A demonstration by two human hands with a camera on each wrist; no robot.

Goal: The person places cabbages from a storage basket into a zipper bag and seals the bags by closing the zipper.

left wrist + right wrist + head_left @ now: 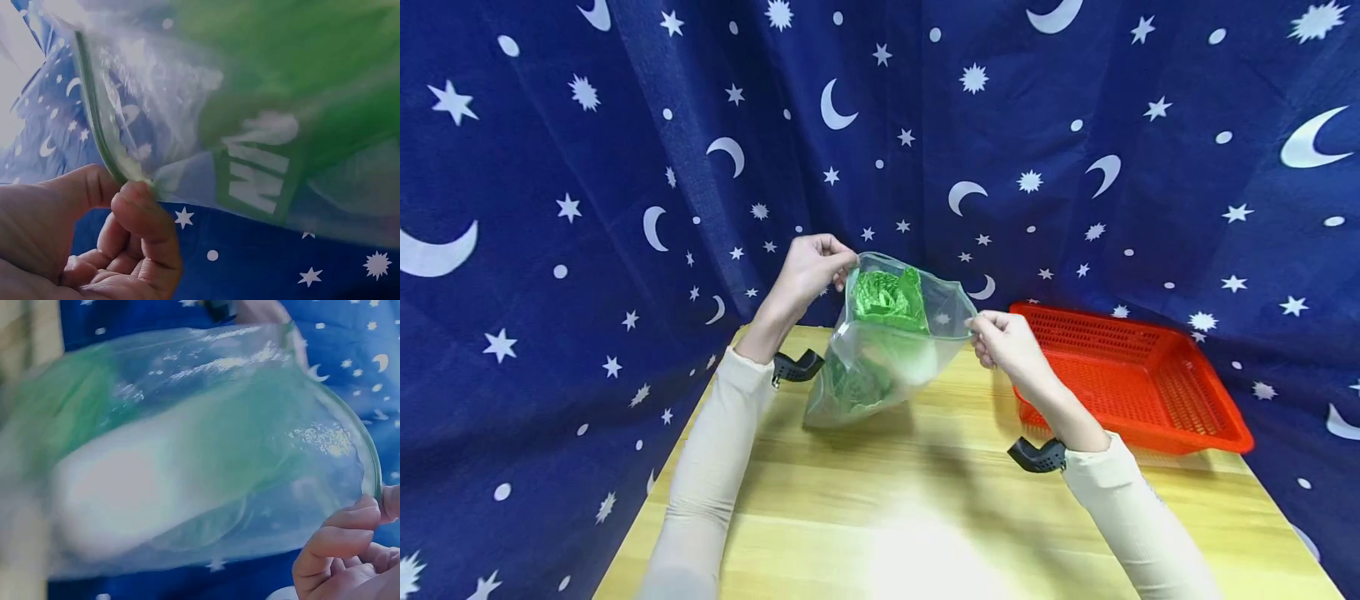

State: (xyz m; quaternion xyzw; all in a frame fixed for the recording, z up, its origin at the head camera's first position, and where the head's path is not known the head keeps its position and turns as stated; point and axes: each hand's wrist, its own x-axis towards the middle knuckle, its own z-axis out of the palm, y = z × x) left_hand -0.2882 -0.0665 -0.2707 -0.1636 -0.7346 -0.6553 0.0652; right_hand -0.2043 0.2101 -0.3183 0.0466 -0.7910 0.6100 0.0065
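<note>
at the centre of the frame, a clear, green-rimmed plastic zip bag (pixel 883 346) holds crinkly leafy greens (pixel 891 302). the left hand (pixel 811 267) and right hand (pixel 1009 343) pinch its mouth corners, fingers narrow on the plastic. the step looks like spreading the mouth; the next move likely calls for even tension.

Hands (pixel 814 265) (pixel 1011 343) pinching, well apart, left higher than right, forearms (pixel 711 467) (pixel 1131 508) extended

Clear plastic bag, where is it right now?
In the head view, the clear plastic bag is near the middle, left of the red basket, its rim pinched by the left hand and the right hand.
</note>
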